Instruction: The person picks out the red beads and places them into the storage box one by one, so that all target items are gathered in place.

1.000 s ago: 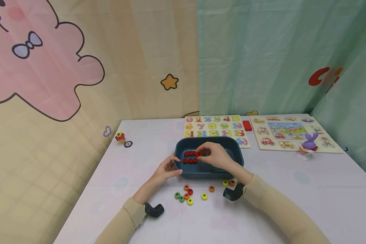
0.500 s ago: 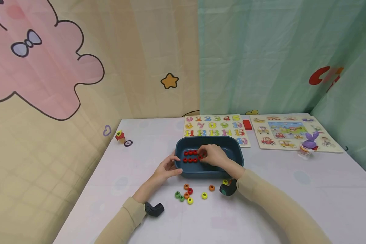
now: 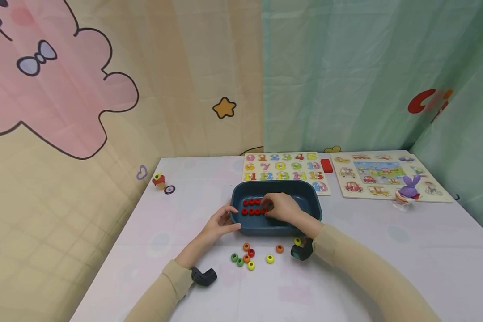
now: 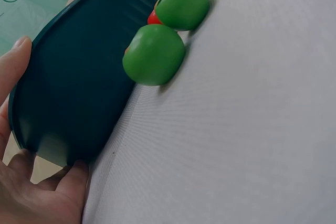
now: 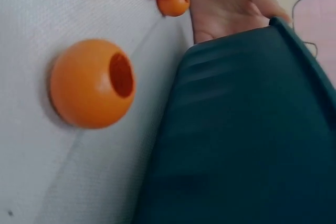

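Note:
A dark blue rectangular tub (image 3: pixel 257 231) stands on the table. My left hand (image 3: pixel 218 223) grips its left end, thumb at the near side and fingers around the corner; in the left wrist view, fingers (image 4: pixel 71 184) curl under the edge. Inside the tub, red beads (image 3: pixel 251 212) lie in two rows on the left half. My right hand (image 3: pixel 283 208) reaches in and pinches a red bead (image 3: pixel 264 211) at the right end of the near row. The hand partly hides the far row's right end. The right wrist view shows the tub's outer wall (image 5: pixel 231 129), not these fingertips.
In front of the tub lie loose beads: green (image 3: pixel 234 257), yellow (image 3: pixel 270 259), orange (image 3: pixel 279 248) and red (image 3: pixel 251 252). Behind it is a number puzzle board (image 3: pixel 281 165), with a red block (image 3: pixel 326 166) beside it. A vehicle puzzle board (image 3: pixel 346 190) and purple rabbit figure (image 3: pixel 408 190) stand right.
My right hand has brought a red bead down from near the far row to the right end of the near row. The left hand has stayed on the tub.

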A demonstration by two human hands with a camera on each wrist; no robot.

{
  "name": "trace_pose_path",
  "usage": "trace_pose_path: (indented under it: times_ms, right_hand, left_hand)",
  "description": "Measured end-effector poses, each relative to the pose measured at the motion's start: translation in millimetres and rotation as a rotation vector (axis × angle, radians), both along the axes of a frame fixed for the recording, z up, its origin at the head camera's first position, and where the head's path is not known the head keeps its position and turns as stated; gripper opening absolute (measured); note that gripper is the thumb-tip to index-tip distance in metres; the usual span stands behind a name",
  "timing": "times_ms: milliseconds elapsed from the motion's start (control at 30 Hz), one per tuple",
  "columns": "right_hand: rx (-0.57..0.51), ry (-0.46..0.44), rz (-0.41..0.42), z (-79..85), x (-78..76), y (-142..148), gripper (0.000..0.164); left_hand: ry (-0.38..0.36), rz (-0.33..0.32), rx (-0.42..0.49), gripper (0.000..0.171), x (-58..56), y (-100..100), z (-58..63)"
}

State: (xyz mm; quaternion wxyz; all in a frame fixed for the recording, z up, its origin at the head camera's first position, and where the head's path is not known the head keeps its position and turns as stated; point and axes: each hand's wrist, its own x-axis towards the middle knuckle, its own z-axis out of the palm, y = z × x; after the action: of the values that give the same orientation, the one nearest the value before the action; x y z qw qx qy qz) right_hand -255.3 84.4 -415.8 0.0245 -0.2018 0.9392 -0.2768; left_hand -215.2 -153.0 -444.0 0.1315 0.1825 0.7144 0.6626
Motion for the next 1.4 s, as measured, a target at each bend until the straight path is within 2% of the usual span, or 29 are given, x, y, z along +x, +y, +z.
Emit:
trace_pose_path:
  times_ms: [100,200,400,633,767,933,1167,1400]
  right_hand:
    - [-0.059,0.026,-0.002,3.6,3.6,5,0.031]
    - [-0.168,0.058,0.004,12.5,11.5,8,0.031]
    - [-0.338,0.106,0.097,28.3,39.9,8,0.029]
    - [-0.421,0.092,0.212,23.7,75.4,5,0.024]
    - [-0.416,0.058,0.271,13.5,90.5,0,0.021]
    - [-0.367,0.032,0.315,-3.9,99.7,-6,0.022]
    - [-0.307,0.092,0.323,-26.0,103.3,-15,0.024]
    - [-0.299,0.134,0.312,-39.3,99.6,-17,0.025]
  left_hand:
    - [-0.013,-0.005,-0.009,0.046,1.5,0,1.7]
    - [-0.023,0.007,-0.003,0.042,-1.7,0,-4.4]
    - [-0.008,0.036,0.008,0.037,-6.8,-1,-14.4]
    - [0.025,0.027,0.014,0.042,-6.4,0,-14.6]
    - [0.033,0.016,0.018,0.044,-6.2,-1,-14.3]
    - [0.045,0.003,0.026,0.045,-6.3,-2,-15.1]
    - [0.065,-0.007,0.038,0.047,-7.3,-3,-19.1]
    - [0.062,-0.008,0.04,0.047,-6.4,-3,-16.4]
